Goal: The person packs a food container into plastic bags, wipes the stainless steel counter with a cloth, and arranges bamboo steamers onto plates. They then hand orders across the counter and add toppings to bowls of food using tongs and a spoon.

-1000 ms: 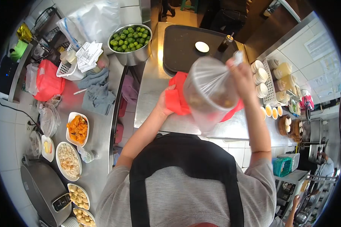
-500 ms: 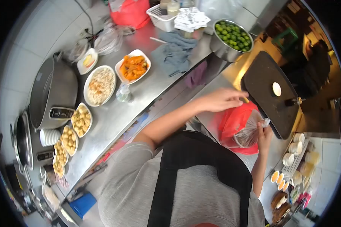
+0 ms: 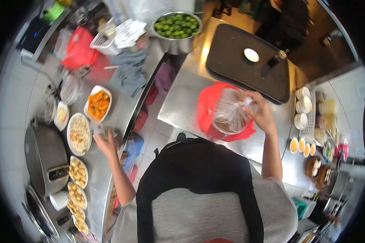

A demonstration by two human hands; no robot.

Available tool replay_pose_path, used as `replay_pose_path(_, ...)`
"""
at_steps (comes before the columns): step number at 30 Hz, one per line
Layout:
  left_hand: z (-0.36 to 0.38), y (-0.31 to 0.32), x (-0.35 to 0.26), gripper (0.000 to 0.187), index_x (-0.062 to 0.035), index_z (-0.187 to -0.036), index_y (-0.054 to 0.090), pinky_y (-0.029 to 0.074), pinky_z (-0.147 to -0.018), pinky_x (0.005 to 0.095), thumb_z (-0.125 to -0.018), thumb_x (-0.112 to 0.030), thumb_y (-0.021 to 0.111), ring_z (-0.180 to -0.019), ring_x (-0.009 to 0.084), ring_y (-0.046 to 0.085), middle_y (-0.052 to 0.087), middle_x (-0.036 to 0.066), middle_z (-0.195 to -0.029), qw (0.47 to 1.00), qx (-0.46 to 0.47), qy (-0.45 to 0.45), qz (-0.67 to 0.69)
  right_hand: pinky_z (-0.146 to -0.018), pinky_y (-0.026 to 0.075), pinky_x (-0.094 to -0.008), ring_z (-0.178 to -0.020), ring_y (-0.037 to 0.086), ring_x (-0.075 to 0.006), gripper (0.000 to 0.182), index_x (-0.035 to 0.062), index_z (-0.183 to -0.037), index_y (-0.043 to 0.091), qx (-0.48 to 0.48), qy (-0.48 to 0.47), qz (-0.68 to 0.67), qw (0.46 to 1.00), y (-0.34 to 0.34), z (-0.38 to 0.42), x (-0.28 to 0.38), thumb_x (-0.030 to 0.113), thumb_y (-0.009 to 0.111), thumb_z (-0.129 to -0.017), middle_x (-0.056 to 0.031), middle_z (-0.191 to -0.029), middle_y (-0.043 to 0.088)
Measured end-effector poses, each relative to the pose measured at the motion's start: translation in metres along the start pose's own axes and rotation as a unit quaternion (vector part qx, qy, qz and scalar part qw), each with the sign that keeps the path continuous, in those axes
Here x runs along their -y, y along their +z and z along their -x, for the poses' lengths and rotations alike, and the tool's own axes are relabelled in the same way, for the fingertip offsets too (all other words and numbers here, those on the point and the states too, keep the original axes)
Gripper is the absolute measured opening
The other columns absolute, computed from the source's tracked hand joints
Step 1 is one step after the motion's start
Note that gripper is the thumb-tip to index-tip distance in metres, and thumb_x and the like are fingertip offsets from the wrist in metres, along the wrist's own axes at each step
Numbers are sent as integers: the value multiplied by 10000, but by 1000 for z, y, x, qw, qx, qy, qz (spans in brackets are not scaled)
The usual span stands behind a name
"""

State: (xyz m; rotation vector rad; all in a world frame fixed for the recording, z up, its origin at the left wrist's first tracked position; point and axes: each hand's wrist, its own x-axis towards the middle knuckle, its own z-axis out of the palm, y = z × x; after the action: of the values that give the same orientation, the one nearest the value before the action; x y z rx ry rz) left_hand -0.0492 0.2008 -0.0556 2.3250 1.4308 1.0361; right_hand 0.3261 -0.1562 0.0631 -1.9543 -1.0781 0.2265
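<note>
On the left counter, my left hand (image 3: pixel 106 144) has its fingers around a small clear plastic bag (image 3: pixel 98 128), beside a plate of rice (image 3: pixel 79 135) and a bowl of orange food (image 3: pixel 98 104). What the small bag contains is too blurred to tell. My right hand (image 3: pixel 262 113) pinches the gathered neck of a larger clear plastic bag (image 3: pixel 230 111) on the steel table to the right. This bag seems to enclose a round container and sits within an opened red plastic bag (image 3: pixel 205 106).
A dark tray (image 3: pixel 235 48) bearing a small white dish and a bottle lies beyond the bags. A steel pot of green citrus fruits (image 3: pixel 177 26) stands at the back. Dishes of small round potatoes (image 3: pixel 78 172) line the left counter. A gap separates the two counters.
My left hand has swung from beside the red bag over to the small plastic bag on the left counter. My right hand still holds the larger bag's neck. The view has turned.
</note>
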Motion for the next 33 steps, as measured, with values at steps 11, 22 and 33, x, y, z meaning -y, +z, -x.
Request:
replay_pose_path(11, 52, 41, -382, 465, -40, -1154, 473, 443, -744, 344, -762, -195, 669, -876, 237, 576, 580, 140, -986, 659, 486, 281, 501, -658, 471, -260, -712, 594, -158, 469, 33, -1186, 423, 32, 254, -180, 950, -46, 76, -82, 38, 632, -766, -89, -878, 624)
replay_pose_path(22, 120, 145, -396, 559, 93, -1268, 359, 345, -960, 468, -748, -84, 456, -1207, 344, 399, 384, 260, -1303, 585, 422, 646, 249, -630, 413, -182, -751, 519, -66, 279, 50, -1072, 475, -237, 59, -359, 901, -95, 48, -14, -11, 549, -809, -3, -852, 548)
replay_pose_path(33, -231, -175, -274, 497, -16, -1163, 490, 406, -886, 388, -726, -155, 681, -1029, 338, 504, 533, 177, -1084, 871, 31, 491, 12, -620, 412, -237, -733, 495, -131, 334, 14, -1034, 519, 57, -157, 87, 982, -121, -94, 137, -16, 574, -706, -62, -843, 533)
